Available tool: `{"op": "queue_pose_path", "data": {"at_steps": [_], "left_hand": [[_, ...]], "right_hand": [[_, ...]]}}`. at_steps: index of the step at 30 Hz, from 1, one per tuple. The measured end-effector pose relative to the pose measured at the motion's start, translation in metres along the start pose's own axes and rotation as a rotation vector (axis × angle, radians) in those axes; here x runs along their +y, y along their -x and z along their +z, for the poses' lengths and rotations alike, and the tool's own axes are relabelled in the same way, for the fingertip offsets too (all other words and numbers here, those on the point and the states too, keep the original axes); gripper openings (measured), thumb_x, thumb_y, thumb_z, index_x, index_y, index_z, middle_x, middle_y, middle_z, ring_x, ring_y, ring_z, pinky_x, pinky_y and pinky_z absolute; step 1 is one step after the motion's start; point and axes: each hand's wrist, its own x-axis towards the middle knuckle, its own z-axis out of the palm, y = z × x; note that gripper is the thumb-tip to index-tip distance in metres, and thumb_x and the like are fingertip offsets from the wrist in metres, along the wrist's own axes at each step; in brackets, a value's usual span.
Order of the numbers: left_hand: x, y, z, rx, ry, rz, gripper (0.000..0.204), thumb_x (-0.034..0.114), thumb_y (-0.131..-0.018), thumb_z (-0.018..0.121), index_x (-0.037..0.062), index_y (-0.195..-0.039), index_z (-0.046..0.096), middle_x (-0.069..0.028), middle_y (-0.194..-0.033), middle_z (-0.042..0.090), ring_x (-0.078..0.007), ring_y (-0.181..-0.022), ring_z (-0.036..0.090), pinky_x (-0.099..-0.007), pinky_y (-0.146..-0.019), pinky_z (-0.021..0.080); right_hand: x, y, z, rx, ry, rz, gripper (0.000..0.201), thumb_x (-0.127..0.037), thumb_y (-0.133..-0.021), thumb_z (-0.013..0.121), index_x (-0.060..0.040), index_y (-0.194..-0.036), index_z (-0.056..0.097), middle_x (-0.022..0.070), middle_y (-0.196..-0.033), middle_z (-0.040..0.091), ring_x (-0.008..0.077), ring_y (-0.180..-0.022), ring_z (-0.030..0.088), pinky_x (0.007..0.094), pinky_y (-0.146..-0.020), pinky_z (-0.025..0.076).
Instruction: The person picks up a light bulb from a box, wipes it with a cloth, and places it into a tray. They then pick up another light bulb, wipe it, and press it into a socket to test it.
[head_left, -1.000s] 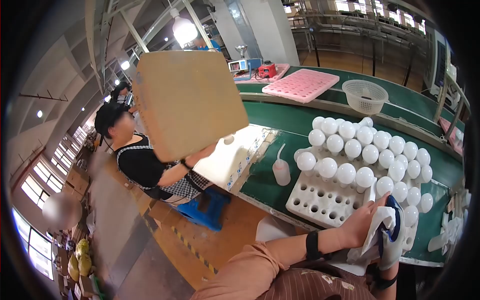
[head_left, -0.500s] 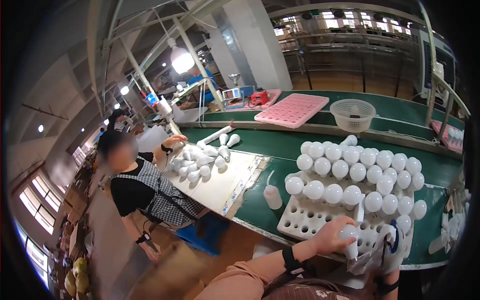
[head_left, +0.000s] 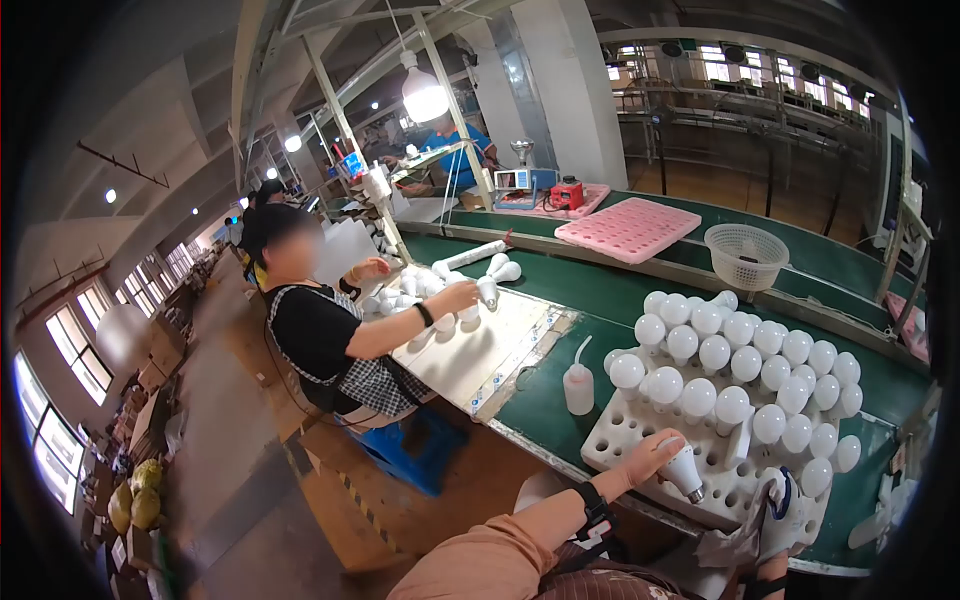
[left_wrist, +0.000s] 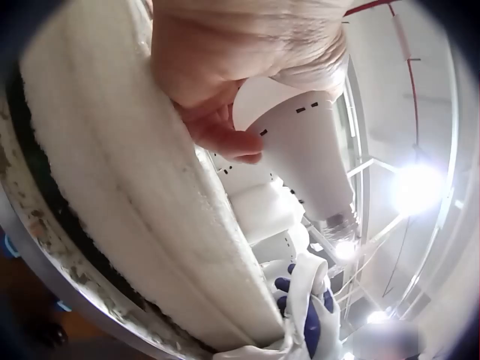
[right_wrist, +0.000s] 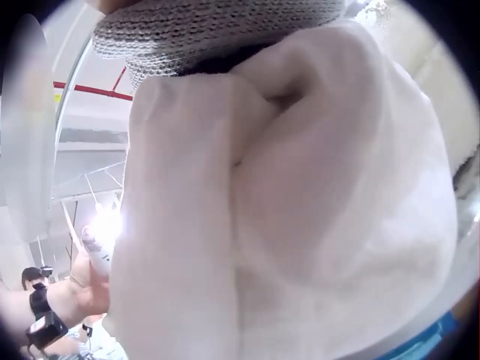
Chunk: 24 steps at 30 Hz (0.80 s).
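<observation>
My left hand (head_left: pixel 648 462) grips a white light bulb (head_left: pixel 682 474) by its round dome, over the front of a white foam tray (head_left: pixel 622 438) with round holes. The bulb's metal screw base points down and away from the palm. In the left wrist view, fingers curl round the bulb (left_wrist: pixel 304 154). My right hand (head_left: pixel 778 518), in a grey knit glove with dark blue on it, holds a white cloth (head_left: pixel 722 548) close by on the right. That cloth (right_wrist: pixel 315 195) hides most of the fingers in the right wrist view. Rows of white bulbs (head_left: pixel 698 397) stand behind, domes up.
A squeeze bottle (head_left: pixel 578 390) stands left of the tray. Further back are a pink tray (head_left: pixel 630 228) and a white basket (head_left: pixel 745 257). To the left, a seated person (head_left: pixel 320 330) handles bulbs on a white board (head_left: pixel 455 365).
My left hand has moved left from the cloth, now with a bulb tilted base-down. The right hand stays with the cloth. The other person has lowered a cardboard sheet and now reaches among bulbs.
</observation>
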Motion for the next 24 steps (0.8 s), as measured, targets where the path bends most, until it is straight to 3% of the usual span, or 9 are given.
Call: {"op": "queue_pose_path", "data": {"at_steps": [3,5,7,8,10,12,15,21,24], "left_hand": [[-0.003,-0.001,-0.002,0.012,0.094,-0.003,0.039,0.045,-0.098,0.050,0.0109,-0.117,0.057,-0.0041,-0.090,0.060,-0.0116,-0.069,0.060,-0.0251,-0.047,0.049],[-0.002,0.001,-0.004,0.000,0.073,-0.015,0.039,0.045,-0.099,0.049,0.0107,-0.116,0.057,-0.0045,-0.092,0.061,-0.0118,-0.070,0.060,-0.0255,-0.048,0.050],[-0.009,-0.006,-0.005,0.046,0.000,0.066,0.039,0.044,-0.100,0.049,0.0102,-0.116,0.057,-0.0051,-0.094,0.061,-0.0128,-0.073,0.061,-0.0269,-0.051,0.052],[-0.019,-0.009,-0.003,0.090,-0.035,0.136,0.038,0.043,-0.100,0.048,0.0100,-0.115,0.057,-0.0054,-0.094,0.061,-0.0135,-0.074,0.062,-0.0279,-0.052,0.053],[-0.006,-0.003,-0.004,0.033,0.005,0.011,0.040,0.045,-0.102,0.041,0.0083,-0.112,0.055,-0.0070,-0.088,0.063,-0.0167,-0.069,0.064,-0.0296,-0.052,0.053],[-0.016,-0.008,-0.010,0.009,0.251,-0.076,0.045,0.047,-0.101,0.041,0.0073,-0.116,0.056,-0.0102,-0.090,0.067,-0.0218,-0.070,0.068,-0.0314,-0.053,0.053],[0.033,0.010,0.004,0.153,0.506,-0.233,0.045,0.045,-0.102,0.041,0.0046,-0.118,0.054,-0.0135,-0.102,0.065,-0.0260,-0.082,0.067,-0.0380,-0.060,0.055],[0.068,0.028,0.050,0.046,0.498,-0.240,0.046,0.047,-0.102,0.044,0.0053,-0.118,0.053,-0.0107,-0.100,0.065,-0.0227,-0.081,0.066,-0.0340,-0.060,0.056],[0.076,0.032,0.069,0.017,0.417,-0.205,0.043,0.044,-0.103,0.043,0.0046,-0.117,0.051,-0.0102,-0.101,0.063,-0.0224,-0.082,0.066,-0.0336,-0.059,0.058]], "right_hand": [[0.002,-0.017,-0.012,-0.027,-0.040,-0.090,0.043,-0.001,-0.086,0.057,0.0008,-0.129,0.057,0.0163,-0.126,0.062,0.0307,-0.113,0.060,0.0382,-0.102,0.043],[-0.054,-0.043,-0.035,0.234,-0.226,-0.148,0.046,0.002,-0.087,0.054,0.0010,-0.133,0.053,0.0163,-0.127,0.061,0.0285,-0.114,0.060,0.0370,-0.104,0.041],[-0.006,-0.085,-0.041,0.322,-0.343,-0.126,0.052,0.004,-0.085,0.056,0.0008,-0.137,0.050,0.0160,-0.133,0.057,0.0260,-0.116,0.058,0.0362,-0.104,0.041],[-0.044,-0.106,-0.055,0.266,-0.073,-0.170,0.062,-0.005,-0.082,0.066,-0.0021,-0.140,0.047,0.0169,-0.137,0.053,0.0297,-0.120,0.056,0.0382,-0.104,0.042],[-0.072,-0.129,-0.070,-0.024,0.543,0.121,0.078,-0.033,-0.076,0.076,-0.0082,-0.142,0.044,0.0203,-0.134,0.052,0.0405,-0.122,0.051,0.0424,-0.104,0.042],[-0.077,-0.120,-0.083,0.125,0.456,-0.033,0.068,-0.028,-0.078,0.075,-0.0051,-0.137,0.050,0.0200,-0.135,0.052,0.0412,-0.121,0.051,0.0439,-0.102,0.042],[-0.107,-0.085,-0.095,0.274,0.308,-0.268,0.058,-0.019,-0.080,0.073,-0.0022,-0.132,0.054,0.0208,-0.131,0.055,0.0400,-0.119,0.054,0.0430,-0.101,0.042],[-0.160,-0.004,-0.056,-0.233,-0.343,-0.036,0.048,-0.016,-0.091,0.066,-0.0030,-0.135,0.053,0.0162,-0.107,0.067,0.0311,-0.094,0.066,0.0369,-0.085,0.051],[-0.160,0.011,-0.039,-0.265,-0.227,-0.064,0.044,-0.025,-0.094,0.063,-0.0035,-0.131,0.057,0.0171,-0.104,0.067,0.0306,-0.091,0.066,0.0376,-0.082,0.050]]}}
